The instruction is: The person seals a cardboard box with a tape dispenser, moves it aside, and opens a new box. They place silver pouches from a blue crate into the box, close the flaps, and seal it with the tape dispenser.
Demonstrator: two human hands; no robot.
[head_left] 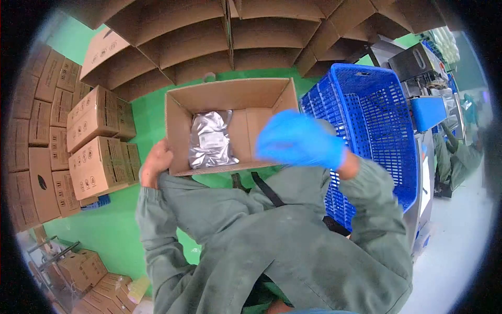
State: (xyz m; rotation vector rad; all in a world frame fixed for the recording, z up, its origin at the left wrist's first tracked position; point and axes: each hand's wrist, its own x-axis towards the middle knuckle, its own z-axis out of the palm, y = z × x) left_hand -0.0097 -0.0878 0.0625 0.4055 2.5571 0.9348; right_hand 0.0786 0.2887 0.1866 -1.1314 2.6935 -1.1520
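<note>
An open cardboard box point(230, 90) is in front of my knees. Inside it, on the left half of the bottom, lies a shiny silver foil pouch point(210, 140) with a pale label. My bare left hand point(157, 161) is closed on the box's near left corner, fingers curled at its edge. In a blue glove, my right hand point(298, 138) hovers over the box's right end and hides part of it. Motion smears its fingers, so what they hold, if anything, cannot be made out.
Blue plastic baskets point(374, 125) stand close on my right. Open cardboard boxes point(272, 34) line the far side. Sealed cartons point(99, 162) are stacked at left on the green floor point(151, 115). Another person point(457, 157) is at far right, near metal equipment point(415, 62).
</note>
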